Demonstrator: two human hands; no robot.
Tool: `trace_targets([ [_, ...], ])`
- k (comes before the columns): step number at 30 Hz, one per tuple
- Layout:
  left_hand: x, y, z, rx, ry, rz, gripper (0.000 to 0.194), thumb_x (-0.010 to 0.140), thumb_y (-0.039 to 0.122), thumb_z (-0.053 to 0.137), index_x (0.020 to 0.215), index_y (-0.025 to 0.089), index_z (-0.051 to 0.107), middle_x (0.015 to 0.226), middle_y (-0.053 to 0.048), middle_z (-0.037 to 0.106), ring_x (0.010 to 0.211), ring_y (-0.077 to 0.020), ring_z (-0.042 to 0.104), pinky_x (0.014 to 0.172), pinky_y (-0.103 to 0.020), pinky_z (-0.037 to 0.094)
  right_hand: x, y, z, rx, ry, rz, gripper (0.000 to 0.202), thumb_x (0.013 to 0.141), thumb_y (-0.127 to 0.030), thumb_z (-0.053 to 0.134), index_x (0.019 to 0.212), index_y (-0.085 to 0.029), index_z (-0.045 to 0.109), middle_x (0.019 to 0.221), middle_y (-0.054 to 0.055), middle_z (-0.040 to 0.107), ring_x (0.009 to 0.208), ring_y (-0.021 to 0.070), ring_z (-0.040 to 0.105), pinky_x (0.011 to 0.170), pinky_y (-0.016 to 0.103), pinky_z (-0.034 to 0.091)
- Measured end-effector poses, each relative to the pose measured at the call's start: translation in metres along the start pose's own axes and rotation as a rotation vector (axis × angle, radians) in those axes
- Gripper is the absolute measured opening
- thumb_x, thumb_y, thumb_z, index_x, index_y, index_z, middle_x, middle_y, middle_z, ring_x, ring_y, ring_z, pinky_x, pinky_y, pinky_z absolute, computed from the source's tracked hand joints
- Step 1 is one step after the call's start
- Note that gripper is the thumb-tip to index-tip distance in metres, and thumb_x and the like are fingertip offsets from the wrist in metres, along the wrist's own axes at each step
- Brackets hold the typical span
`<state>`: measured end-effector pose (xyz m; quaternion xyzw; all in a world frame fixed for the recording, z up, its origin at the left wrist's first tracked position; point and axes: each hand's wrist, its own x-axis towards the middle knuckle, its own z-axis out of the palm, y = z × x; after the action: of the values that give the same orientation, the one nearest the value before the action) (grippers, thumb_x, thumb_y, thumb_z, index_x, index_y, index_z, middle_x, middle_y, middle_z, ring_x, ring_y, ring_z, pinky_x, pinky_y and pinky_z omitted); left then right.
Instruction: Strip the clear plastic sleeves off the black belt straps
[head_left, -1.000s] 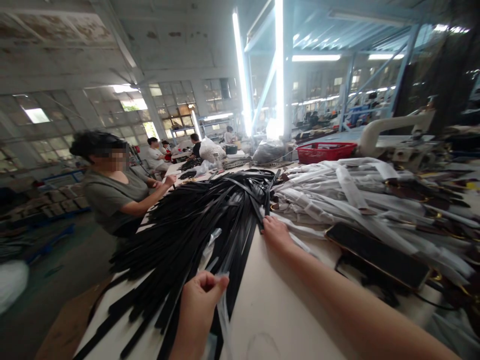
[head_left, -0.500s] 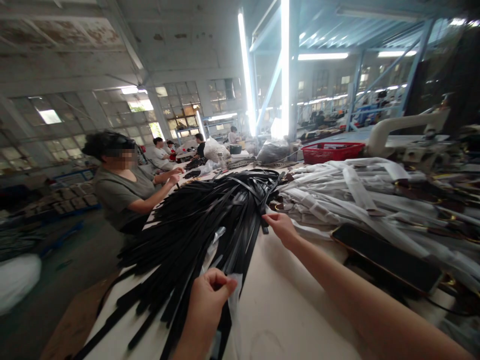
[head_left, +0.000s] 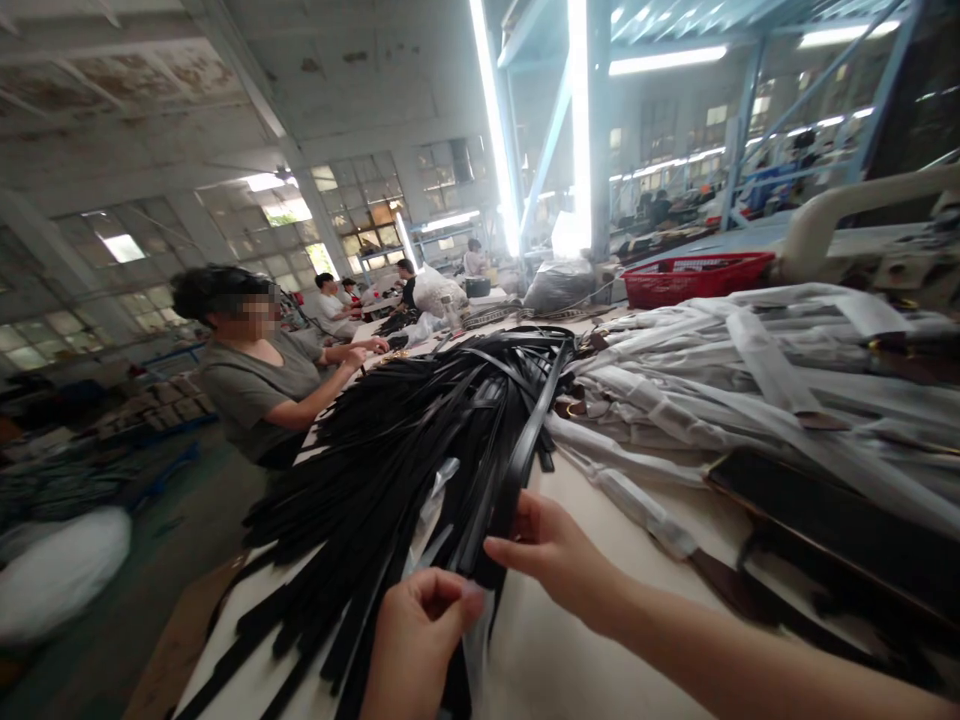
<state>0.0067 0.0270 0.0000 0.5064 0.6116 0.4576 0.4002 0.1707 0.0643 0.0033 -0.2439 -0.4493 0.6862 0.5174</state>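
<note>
Straps (head_left: pixel 352 460): many long black bands lie in a fanned heap on a pale table (head_left: pixel 555 660), their far ends gathered near the middle.
Black strap (head_left: pixel 531 425): one band along the heap's right edge, running from the far gathering toward the wearer, its near end close to both hands.
Right hand (head_left: pixel 562 550): thumb in front and fingers behind, pinching this strap near its near end.
Left hand (head_left: pixel 420 635): thumb and forefinger pressed together on a clear plastic sleeve (head_left: pixel 478 650), which hangs below the fingertips; this hand is just beside the strap's near end.
Wrapped straps (head_left: pixel 667 380): a pile in whitish covering, right of the black heap, with some brown ends showing.
Basket (head_left: pixel 697 285): red, beyond the wrapped pile.
Co-worker (head_left: pixel 255 385): a person in a grey top at the table's left side, both hands raised near its edge.
</note>
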Motion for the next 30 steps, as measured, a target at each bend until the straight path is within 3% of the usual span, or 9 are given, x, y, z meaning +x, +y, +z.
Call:
trace_targets([
  [5, -0.001, 0.003, 0.001, 0.028, -0.034, -0.023, 0.028, 0.053, 0.041, 0.079, 0.055, 0.015, 0.069, 0.056, -0.004, 0.067, 0.057, -0.0178, 0.059, 0.058, -0.026, 0.044, 0.004, 0.003, -0.008, -0.2, -0.006, -0.14, 0.039, 0.067, -0.043, 0.079, 0.085, -0.016, 0.058, 0.078, 0.002, 0.06, 0.072, 0.016, 0.055, 0.068, 0.029, 0.045],
  [11, -0.002, 0.005, 0.001, 0.028, -0.09, -0.029, 0.018, 0.054, 0.031, 0.077, 0.056, 0.015, 0.07, 0.06, -0.005, 0.07, 0.061, -0.0186, 0.061, 0.061, -0.026, 0.046, 0.002, -0.004, -0.011, -0.359, -0.03, -0.225, 0.031, 0.073, -0.042, 0.073, 0.078, -0.016, 0.056, 0.074, 0.001, 0.056, 0.068, 0.0147, 0.051, 0.065, 0.028, 0.043],
  [20, -0.002, 0.001, 0.001, 0.032, -0.068, -0.033, 0.014, 0.053, 0.026, 0.077, 0.058, 0.015, 0.069, 0.056, -0.003, 0.066, 0.055, -0.0165, 0.058, 0.056, -0.025, 0.043, -0.003, 0.0, -0.008, -0.471, -0.066, -0.225, 0.023, 0.074, -0.035, 0.07, 0.075, -0.017, 0.056, 0.072, 0.0, 0.055, 0.068, 0.0143, 0.05, 0.062, 0.026, 0.042],
  [25, 0.0, 0.007, -0.003, 0.073, -0.11, -0.045, 0.02, 0.056, 0.032, 0.077, 0.062, 0.014, 0.072, 0.061, -0.004, 0.068, 0.061, -0.0182, 0.059, 0.06, -0.026, 0.045, -0.002, 0.001, -0.008, -0.45, -0.121, -0.16, 0.02, 0.071, -0.03, 0.071, 0.073, -0.016, 0.056, 0.069, -0.001, 0.054, 0.064, 0.0124, 0.048, 0.06, 0.024, 0.04],
  [30, -0.004, 0.008, 0.0, 0.025, -0.138, -0.042, 0.023, 0.058, 0.036, 0.075, 0.065, 0.014, 0.072, 0.066, -0.006, 0.07, 0.067, -0.0205, 0.062, 0.064, -0.027, 0.046, -0.003, 0.002, -0.008, -0.292, -0.242, 0.108, 0.031, 0.062, -0.038, 0.078, 0.071, -0.013, 0.062, 0.065, -0.002, 0.054, 0.063, 0.0113, 0.046, 0.058, 0.023, 0.037],
])
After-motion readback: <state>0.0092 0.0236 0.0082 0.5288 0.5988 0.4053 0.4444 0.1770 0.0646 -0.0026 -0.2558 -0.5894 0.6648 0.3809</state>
